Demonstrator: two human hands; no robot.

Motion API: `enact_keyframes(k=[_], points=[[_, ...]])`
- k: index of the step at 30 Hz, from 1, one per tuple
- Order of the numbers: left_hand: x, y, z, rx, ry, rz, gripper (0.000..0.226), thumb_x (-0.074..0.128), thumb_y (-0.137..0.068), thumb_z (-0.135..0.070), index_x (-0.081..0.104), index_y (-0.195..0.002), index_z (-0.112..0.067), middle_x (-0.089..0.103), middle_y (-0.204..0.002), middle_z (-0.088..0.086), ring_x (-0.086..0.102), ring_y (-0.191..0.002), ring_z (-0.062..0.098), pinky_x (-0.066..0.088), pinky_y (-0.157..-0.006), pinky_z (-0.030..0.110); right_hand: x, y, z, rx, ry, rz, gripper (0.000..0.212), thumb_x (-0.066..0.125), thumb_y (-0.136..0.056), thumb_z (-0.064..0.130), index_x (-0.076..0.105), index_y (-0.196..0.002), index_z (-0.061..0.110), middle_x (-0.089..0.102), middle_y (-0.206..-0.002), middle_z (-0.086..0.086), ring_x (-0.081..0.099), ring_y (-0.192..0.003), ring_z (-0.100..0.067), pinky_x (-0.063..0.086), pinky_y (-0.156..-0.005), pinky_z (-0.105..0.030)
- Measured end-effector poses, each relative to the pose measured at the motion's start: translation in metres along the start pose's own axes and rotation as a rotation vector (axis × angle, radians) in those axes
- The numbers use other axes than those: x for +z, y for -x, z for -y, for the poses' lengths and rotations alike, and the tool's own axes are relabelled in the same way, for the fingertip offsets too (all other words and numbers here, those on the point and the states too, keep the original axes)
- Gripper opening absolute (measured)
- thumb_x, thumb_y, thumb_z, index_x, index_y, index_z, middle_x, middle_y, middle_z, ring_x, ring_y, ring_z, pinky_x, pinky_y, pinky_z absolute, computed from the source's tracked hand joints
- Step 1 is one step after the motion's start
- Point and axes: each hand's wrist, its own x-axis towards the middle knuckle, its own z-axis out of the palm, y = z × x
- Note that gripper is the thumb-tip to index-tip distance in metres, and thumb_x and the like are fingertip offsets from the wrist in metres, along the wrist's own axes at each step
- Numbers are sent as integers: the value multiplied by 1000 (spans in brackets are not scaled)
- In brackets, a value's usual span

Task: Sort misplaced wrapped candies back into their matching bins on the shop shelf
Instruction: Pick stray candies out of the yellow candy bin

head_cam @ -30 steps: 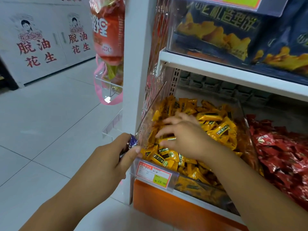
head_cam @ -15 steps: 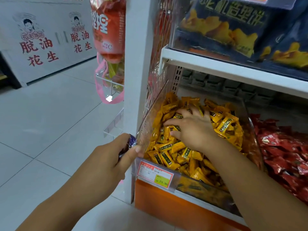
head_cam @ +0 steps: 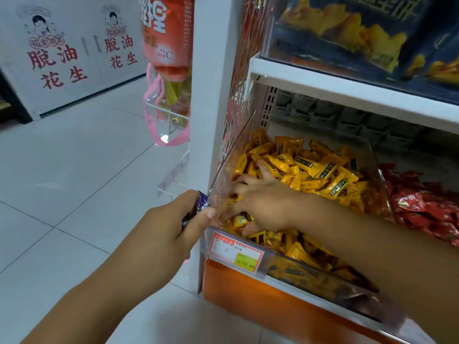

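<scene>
So the left hand point(head_cam: 173, 227) is parked just outside the front-left corner of the clear plastic bin point(head_cam: 382, 184), fingers and thumb curled around a purple wrapped candy point(head_cam: 201, 203). Could be more than one in that fist, honestly can't tell, only the crinkly end pokes out above the thumb. The right hand point(head_cam: 260, 207) is down inside the bin at that same front-left corner, fingers splayed flat over the yellow wrapped candies point(head_cam: 323, 175). It doesn't look like it's closed on anything, more like raking through the pile. Progress-wise I'd call it early to middle: at least one stray is out and in hand, but it hasn't gone home, and no bin of purple ones is in view. What I can see of the yellow heap looks all yellow, though whatever's under the palm or deeper down is hidden. The red wrapped candies point(head_cam: 427, 209) in the next bin along the shelf to the right aren't being touched, so that one probably needs a check too. The orange-framed price label point(head_cam: 236, 249) sits on the bin's front edge, and dark blue snack bags point(head_cam: 347, 33) sit on the white shelf board point(head_cam: 347, 80) above.
</scene>
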Motion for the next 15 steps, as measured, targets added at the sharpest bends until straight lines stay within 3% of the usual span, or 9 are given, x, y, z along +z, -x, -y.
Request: enact_keyframes(k=[4,7,11,13,15], points=[[0,2,2,-20,3,21,65,21,-66,-70,56,-99,-27,56,-65,-33,57,-63,-3,42,-53,10,-6,6,-31,132,-32,-16,40,51,-88,61,48,-127,55,19,-155,12,5,-145,-25,-6,-111,-65],[0,0,2,-23,-1,11,65,20,-65,-70,55,-98,-26,56,-65,-33,56,-62,-4,42,-51,11,-9,10,-44,197,-97,-16,42,50,-88,63,46,-129,56,16,-156,13,3,-145,-23,-2,-113,-61],[1,0,2,-18,9,9,62,21,-65,-69,55,-96,-28,55,-64,-33,57,-63,-3,41,-51,11,-14,13,-48,256,-86,25,50,54,-83,66,43,-131,57,18,-156,11,0,-146,-23,-5,-112,-64],[1,0,2,-20,24,9,61,21,-65,-70,54,-95,-28,55,-65,-32,57,-62,-1,41,-51,12,-20,21,-42,223,-44,14,54,59,-79,66,46,-130,56,25,-153,12,5,-145,-24,-3,-111,-65],[1,0,2,-16,33,5,60,21,-65,-71,54,-94,-29,56,-65,-29,58,-61,0,41,-51,11,-23,22,-25,38,-25,-71,49,64,-78,61,54,-125,51,39,-145,15,21,-139,-19,12,-113,-57]])
